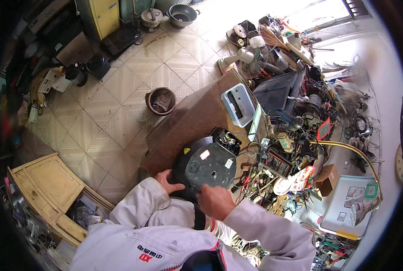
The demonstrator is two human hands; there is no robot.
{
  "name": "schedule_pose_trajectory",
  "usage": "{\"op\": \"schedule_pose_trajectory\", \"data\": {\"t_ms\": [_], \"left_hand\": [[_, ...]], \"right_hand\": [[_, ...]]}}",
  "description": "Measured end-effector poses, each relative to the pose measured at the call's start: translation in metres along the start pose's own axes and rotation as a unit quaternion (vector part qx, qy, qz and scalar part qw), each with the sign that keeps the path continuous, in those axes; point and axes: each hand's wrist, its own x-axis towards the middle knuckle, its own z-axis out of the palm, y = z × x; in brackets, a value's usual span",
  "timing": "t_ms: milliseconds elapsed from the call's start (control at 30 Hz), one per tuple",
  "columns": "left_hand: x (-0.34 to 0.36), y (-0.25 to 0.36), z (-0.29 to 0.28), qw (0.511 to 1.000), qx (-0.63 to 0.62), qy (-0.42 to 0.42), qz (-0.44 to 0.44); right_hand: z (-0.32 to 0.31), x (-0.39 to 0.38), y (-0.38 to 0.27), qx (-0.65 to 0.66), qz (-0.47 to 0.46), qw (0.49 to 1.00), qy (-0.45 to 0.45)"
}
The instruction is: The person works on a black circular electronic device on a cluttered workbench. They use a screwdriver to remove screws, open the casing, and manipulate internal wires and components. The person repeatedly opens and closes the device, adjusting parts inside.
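A black, round-bodied appliance point(206, 165) lies with its flat underside turned up at the near end of a brown wooden table. Its face bears pale stickers and a small hole, and wiring point(228, 141) is exposed at its far right side. My left hand point(168, 182) is at its near left side, thumb stretched toward the casing and apart from the fingers. Over the near rim, my right hand point(214, 201) is closed with knuckles up. Whatever its fingers hold is hidden from this view.
A clear plastic box point(237, 105) stands farther along the brown table point(188, 115). Tools, wires and parts crowd the right, beneath a bent gooseneck lamp point(359, 212). A brown pot point(160, 101) sits on the tiled floor. A pale wooden cabinet point(52, 187) stands at left.
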Motion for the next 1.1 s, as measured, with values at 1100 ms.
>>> {"op": "schedule_pose_trajectory", "data": {"t_ms": [1100], "left_hand": [[0.004, 0.005, -0.011, 0.995, 0.083, -0.047, -0.022]], "right_hand": [[-0.043, -0.063, 0.023, 0.052, 0.068, 0.994, -0.067]]}}
